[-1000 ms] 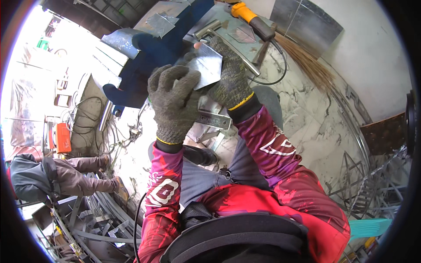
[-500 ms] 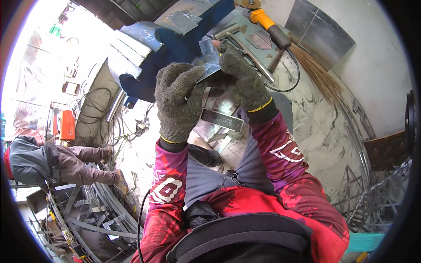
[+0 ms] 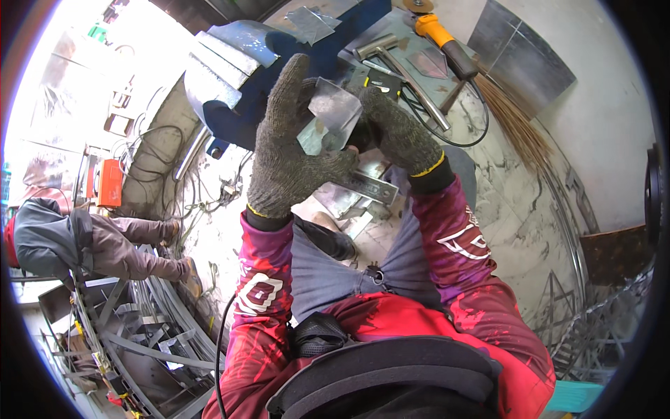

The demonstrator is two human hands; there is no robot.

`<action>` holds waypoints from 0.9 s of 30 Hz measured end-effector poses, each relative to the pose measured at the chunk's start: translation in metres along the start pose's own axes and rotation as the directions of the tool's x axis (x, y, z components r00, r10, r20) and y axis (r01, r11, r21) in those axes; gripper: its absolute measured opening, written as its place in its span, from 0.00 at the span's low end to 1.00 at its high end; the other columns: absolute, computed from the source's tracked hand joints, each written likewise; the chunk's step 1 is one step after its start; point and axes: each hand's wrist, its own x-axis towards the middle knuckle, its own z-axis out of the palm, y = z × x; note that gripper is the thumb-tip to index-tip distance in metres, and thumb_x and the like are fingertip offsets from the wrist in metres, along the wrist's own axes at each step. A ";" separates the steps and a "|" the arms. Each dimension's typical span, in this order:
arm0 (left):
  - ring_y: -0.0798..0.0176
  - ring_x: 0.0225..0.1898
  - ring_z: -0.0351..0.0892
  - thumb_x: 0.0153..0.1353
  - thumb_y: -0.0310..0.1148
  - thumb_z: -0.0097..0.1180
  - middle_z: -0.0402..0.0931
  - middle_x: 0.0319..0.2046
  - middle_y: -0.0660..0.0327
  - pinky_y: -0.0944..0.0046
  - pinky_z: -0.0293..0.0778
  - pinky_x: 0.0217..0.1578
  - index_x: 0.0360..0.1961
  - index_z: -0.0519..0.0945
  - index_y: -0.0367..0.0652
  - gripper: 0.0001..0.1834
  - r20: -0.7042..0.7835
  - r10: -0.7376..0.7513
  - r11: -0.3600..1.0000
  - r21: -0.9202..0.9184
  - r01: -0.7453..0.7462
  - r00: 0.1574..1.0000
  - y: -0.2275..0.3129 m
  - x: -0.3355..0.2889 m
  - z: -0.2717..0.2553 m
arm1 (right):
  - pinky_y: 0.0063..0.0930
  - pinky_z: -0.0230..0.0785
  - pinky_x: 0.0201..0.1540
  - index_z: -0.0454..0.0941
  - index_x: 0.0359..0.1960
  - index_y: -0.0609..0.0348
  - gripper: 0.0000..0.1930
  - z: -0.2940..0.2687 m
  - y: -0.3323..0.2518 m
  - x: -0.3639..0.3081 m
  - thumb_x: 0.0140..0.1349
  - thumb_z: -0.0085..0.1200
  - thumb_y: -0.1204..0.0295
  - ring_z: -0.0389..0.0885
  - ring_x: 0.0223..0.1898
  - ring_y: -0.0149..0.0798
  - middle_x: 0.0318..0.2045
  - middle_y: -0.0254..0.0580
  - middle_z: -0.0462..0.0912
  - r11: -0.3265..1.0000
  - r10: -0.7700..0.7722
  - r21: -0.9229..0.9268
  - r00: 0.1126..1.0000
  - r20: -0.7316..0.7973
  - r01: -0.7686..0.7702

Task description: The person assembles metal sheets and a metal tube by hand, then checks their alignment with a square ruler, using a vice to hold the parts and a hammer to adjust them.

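A small bent piece of sheet metal (image 3: pixel 336 110) is gripped by my right hand (image 3: pixel 401 129), whose gloved fingers curl at its right side. My left hand (image 3: pixel 283 157), also in a grey knitted glove, is spread at the piece's left with the index finger stretched up. Its thumb reaches across beneath the piece; whether it touches the metal I cannot tell. Below the hands a flat metal bar (image 3: pixel 373 188) juts out above my knees. Beyond them stands a big blue vise (image 3: pixel 241 115), with thin metal offcuts (image 3: pixel 310 26) on top.
On the bench at right lie a tape measure (image 3: pixel 384 82), a T-shaped steel bar (image 3: pixel 415 87) and a yellow angle grinder (image 3: pixel 447 45) with its cable. A broom (image 3: pixel 513 126) leans near the wall. Another person (image 3: pixel 105 241) bends over at left, near metal strips (image 3: pixel 160 297) and an orange box (image 3: pixel 109 183).
The bent piece has turned and come slightly nearer. My left hand has loosened from its edge and spread its fingers. The tape measure now shows beside my right hand.
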 end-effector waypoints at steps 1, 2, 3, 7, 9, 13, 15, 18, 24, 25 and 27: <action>0.53 0.61 0.76 0.42 0.27 0.81 0.72 0.61 0.46 0.56 0.76 0.58 0.74 0.56 0.39 0.60 -0.059 -0.019 0.994 -0.109 0.012 0.998 -0.001 -0.001 0.000 | 0.31 0.74 0.59 0.71 0.66 0.61 0.24 0.004 -0.003 -0.002 0.77 0.45 0.57 0.79 0.56 0.33 0.59 0.42 0.78 1.000 0.000 0.001 1.000 0.005 0.000; 0.53 0.61 0.76 0.42 0.27 0.81 0.72 0.61 0.46 0.56 0.76 0.58 0.74 0.56 0.39 0.60 -0.060 -0.018 0.994 -0.107 0.012 0.998 -0.001 -0.001 -0.001 | 0.34 0.78 0.55 0.69 0.67 0.60 0.26 0.006 -0.006 -0.005 0.77 0.45 0.55 0.81 0.54 0.36 0.58 0.44 0.78 0.987 -0.084 -0.136 0.995 0.049 0.090; 0.53 0.59 0.78 0.42 0.28 0.81 0.74 0.58 0.47 0.56 0.77 0.57 0.75 0.56 0.40 0.60 -0.073 -0.020 0.998 -0.053 0.016 0.997 0.001 0.000 -0.003 | 0.36 0.81 0.51 0.67 0.68 0.58 0.28 0.008 -0.008 -0.006 0.76 0.45 0.52 0.84 0.51 0.38 0.57 0.45 0.79 0.947 -0.160 -0.265 0.982 0.103 0.182; 0.56 0.55 0.81 0.40 0.29 0.82 0.77 0.53 0.51 0.57 0.79 0.52 0.75 0.56 0.41 0.62 -0.105 -0.070 0.991 -0.121 0.057 0.992 0.003 0.001 -0.003 | 0.37 0.84 0.44 0.63 0.71 0.54 0.33 0.004 -0.015 -0.002 0.73 0.48 0.47 0.86 0.46 0.41 0.55 0.47 0.79 0.972 0.191 0.124 0.978 0.083 -0.200; 0.57 0.54 0.81 0.39 0.28 0.81 0.78 0.53 0.51 0.58 0.80 0.51 0.75 0.56 0.41 0.62 -0.096 -0.052 0.998 -0.024 0.050 0.994 0.004 -0.001 -0.008 | 0.36 0.83 0.44 0.60 0.72 0.50 0.37 0.011 -0.006 0.002 0.71 0.47 0.41 0.86 0.47 0.41 0.54 0.48 0.80 0.983 0.127 0.125 0.990 0.066 -0.134; 0.57 0.55 0.80 0.37 0.28 0.81 0.77 0.56 0.49 0.60 0.78 0.52 0.74 0.56 0.39 0.62 -0.062 -0.031 0.990 0.138 0.039 0.998 0.001 -0.003 -0.010 | 0.34 0.81 0.52 0.62 0.72 0.50 0.31 0.007 0.038 0.014 0.69 0.58 0.64 0.83 0.51 0.37 0.59 0.43 0.75 0.925 0.012 0.379 0.999 0.052 -0.031; 0.54 0.57 0.79 0.38 0.30 0.82 0.75 0.60 0.46 0.56 0.78 0.54 0.75 0.55 0.39 0.63 -0.033 -0.028 0.955 0.293 0.036 0.999 -0.002 -0.003 -0.012 | 0.32 0.78 0.56 0.62 0.72 0.51 0.33 0.006 0.036 0.013 0.66 0.60 0.75 0.80 0.54 0.33 0.61 0.37 0.73 0.957 -0.065 0.290 0.985 0.160 0.017; 0.53 0.58 0.79 0.39 0.32 0.82 0.71 0.63 0.44 0.54 0.77 0.55 0.75 0.52 0.38 0.64 -0.037 -0.095 0.995 -0.017 0.095 0.995 0.003 -0.005 0.000 | 0.33 0.77 0.58 0.63 0.71 0.53 0.32 0.013 0.020 0.012 0.66 0.60 0.74 0.79 0.56 0.32 0.62 0.34 0.72 0.916 -0.032 0.400 0.989 0.141 -0.028; 0.48 0.68 0.69 0.44 0.33 0.80 0.62 0.69 0.42 0.52 0.68 0.65 0.75 0.52 0.37 0.61 -0.056 0.119 0.928 0.361 -0.091 0.991 0.001 -0.010 -0.002 | 0.46 0.77 0.57 0.70 0.62 0.57 0.25 -0.009 -0.011 0.008 0.67 0.56 0.60 0.80 0.54 0.47 0.56 0.47 0.78 0.875 -0.140 0.453 0.984 -0.106 0.173; 0.47 0.71 0.64 0.44 0.30 0.78 0.63 0.69 0.42 0.51 0.64 0.68 0.75 0.52 0.37 0.60 -0.059 0.077 0.955 0.291 -0.057 0.995 0.005 -0.010 -0.005 | 0.49 0.77 0.56 0.73 0.58 0.58 0.25 -0.014 -0.014 0.010 0.67 0.55 0.54 0.80 0.53 0.52 0.54 0.52 0.80 0.801 -0.109 0.570 0.981 -0.162 0.183; 0.47 0.71 0.65 0.44 0.29 0.78 0.64 0.69 0.43 0.51 0.64 0.68 0.75 0.53 0.37 0.59 -0.072 0.034 0.964 0.266 -0.013 0.997 0.007 -0.013 -0.012 | 0.62 0.71 0.60 0.71 0.61 0.58 0.29 -0.006 -0.040 0.010 0.66 0.53 0.51 0.77 0.55 0.59 0.54 0.53 0.79 0.703 -0.100 0.633 0.926 -0.364 0.325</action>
